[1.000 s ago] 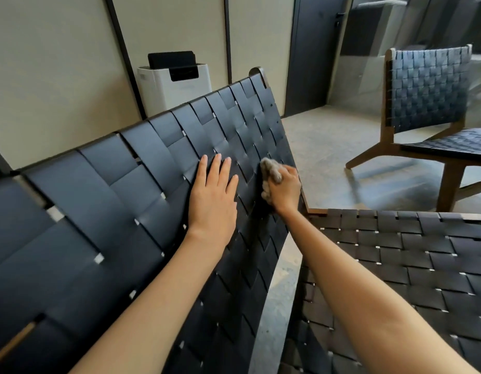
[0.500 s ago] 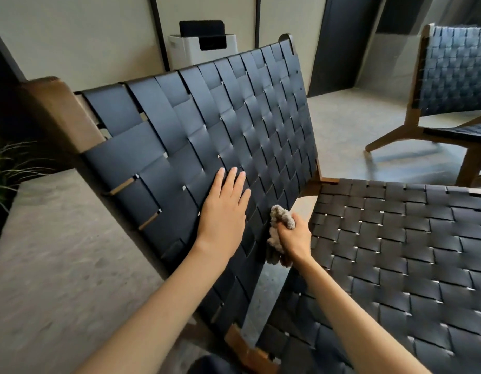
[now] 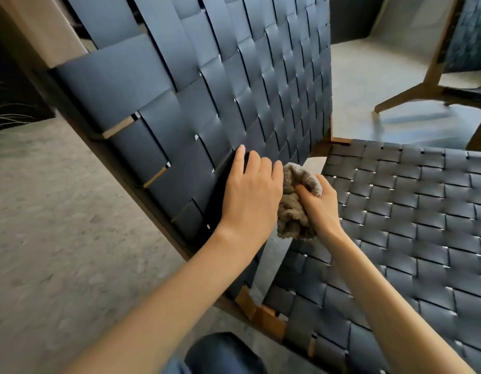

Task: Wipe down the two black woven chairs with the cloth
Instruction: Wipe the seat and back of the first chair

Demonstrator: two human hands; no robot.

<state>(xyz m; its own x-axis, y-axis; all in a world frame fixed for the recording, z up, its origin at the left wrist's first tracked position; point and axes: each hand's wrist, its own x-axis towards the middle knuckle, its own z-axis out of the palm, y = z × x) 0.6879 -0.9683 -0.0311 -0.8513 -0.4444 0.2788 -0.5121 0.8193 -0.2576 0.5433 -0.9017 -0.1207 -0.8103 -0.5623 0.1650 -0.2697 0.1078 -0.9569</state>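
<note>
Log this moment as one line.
left hand: flat on backrest | right hand: grips cloth near backrest's lower edge | second chair: background right

far chair (image 3: 466, 44) cut off, floor (image 3: 58, 238) blurred

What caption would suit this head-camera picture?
Left hand rests on the woven chair back while right hand grips a grey cloth beside it.

Left hand (image 3: 250, 197) flat, fingers (image 3: 252, 161) straight; right hand (image 3: 320, 205) clenched
</note>
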